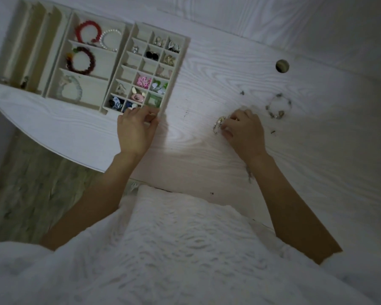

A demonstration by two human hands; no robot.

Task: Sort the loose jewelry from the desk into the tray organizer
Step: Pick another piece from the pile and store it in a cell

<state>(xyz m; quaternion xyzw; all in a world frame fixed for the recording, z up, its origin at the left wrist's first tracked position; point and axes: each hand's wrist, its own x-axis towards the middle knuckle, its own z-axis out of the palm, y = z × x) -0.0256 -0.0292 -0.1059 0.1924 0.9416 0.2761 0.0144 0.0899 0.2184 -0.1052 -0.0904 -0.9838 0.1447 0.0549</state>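
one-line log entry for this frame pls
left hand: holds tray organizer corner | right hand: grip on pale bracelet | beaded bracelet: loose on desk

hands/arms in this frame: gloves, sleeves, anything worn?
No gloves. Left hand and right hand are bare, and both forearms are bare up to near the elbow. Short white sleeves of a textured white garment. No watch or wristband visible; rings too dim to tell.

Dim room. White wood-grain desk with curved front edge and round cable hole; grey-brown wood-look plank floor below, at left.
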